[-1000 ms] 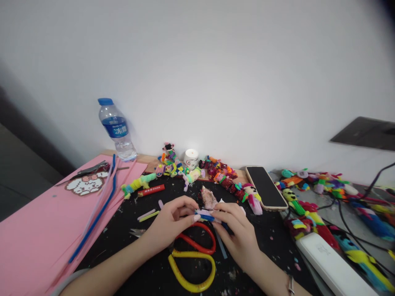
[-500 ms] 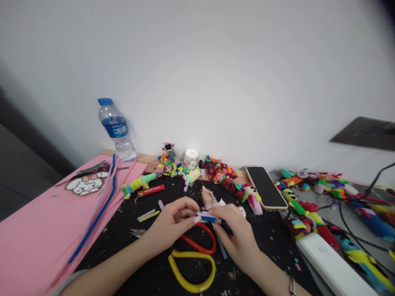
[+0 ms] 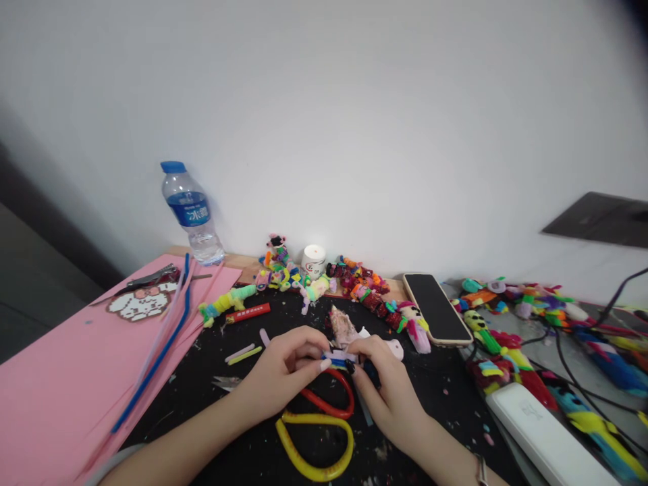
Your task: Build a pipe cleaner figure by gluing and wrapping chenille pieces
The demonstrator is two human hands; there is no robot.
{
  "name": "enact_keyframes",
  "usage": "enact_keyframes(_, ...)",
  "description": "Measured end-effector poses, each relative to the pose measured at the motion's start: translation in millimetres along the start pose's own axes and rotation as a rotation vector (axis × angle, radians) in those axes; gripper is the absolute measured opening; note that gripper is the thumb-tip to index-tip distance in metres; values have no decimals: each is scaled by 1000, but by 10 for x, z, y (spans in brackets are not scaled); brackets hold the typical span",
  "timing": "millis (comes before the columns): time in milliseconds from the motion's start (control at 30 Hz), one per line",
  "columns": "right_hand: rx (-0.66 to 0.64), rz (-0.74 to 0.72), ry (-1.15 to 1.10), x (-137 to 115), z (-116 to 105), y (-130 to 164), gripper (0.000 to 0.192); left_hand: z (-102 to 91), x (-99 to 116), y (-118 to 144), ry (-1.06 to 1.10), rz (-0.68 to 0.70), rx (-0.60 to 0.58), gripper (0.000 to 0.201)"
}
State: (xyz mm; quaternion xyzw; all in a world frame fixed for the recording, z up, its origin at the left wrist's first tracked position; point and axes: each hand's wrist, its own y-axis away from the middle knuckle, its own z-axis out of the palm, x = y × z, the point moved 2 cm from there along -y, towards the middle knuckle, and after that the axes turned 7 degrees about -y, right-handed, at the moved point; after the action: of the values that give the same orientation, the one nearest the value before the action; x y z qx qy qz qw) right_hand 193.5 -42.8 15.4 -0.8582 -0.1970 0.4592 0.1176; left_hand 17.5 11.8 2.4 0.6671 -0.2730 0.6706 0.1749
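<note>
Head view: at far left, a pink sheet (image 3: 45,391) bears a patch (image 3: 136,305) with a dark tool (image 3: 152,277) across its far edge. A blue strip (image 3: 150,371) runs lengthwise along the sheet's right part. A bottle (image 3: 187,209) stands at the sheet's far end, near the wall (image 3: 354,121). Next, a yellow-green figure (image 3: 230,304) lies beside a red stick (image 3: 248,312). Nearer you, two short strips (image 3: 243,354) lie side by side on the black mat (image 3: 430,391). The scissors (image 3: 304,416) lie near you, blades left, partly under your left arm. Your left hand (image 3: 283,374) pinches the left end of a small bundle (image 3: 334,361) of purple and blue pieces, located mid-scene above the red handle loop. Beyond it, a cup (image 3: 313,262) stands among figures. Your right hand (image 3: 387,378) pinches the bundle's right end between thumb and fingers. At far right of it lies a phone (image 3: 438,310); nearer, a white case (image 3: 547,432). Cables (image 3: 570,364) cross the figures at right, below a wall plate (image 3: 602,219).
</note>
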Motion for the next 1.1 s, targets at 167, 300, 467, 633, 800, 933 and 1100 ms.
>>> enact_keyframes(167, 12, 2, -22, 13, 15, 0, 18, 9, 21, 7, 5, 14, -9, 7)
enact_keyframes(300, 36, -11, -42, 2, 18, -6, 18, -1, 24, 0, -6, 8, 13, 7)
enact_keyframes(467, 76, -29, -59, -3, 18, -11, 17, -8, 45, -14, -11, -25, 50, 9)
enact_keyframes(633, 117, -33, -48, 0, 22, 10, 19, -15, 32, -20, 44, -62, 69, 14)
enact_keyframes(800, 132, -60, -58, 0, 28, 23, 18, -12, 9, -6, 35, -75, 30, 13)
enact_keyframes(933, 156, -59, -70, 6, 36, 35, 16, -3, 57, -5, -19, -50, 46, 7)
enact_keyframes(1100, 191, -39, -113, 25, 59, 44, 11, -6, 88, -5, -50, -44, 72, 6)
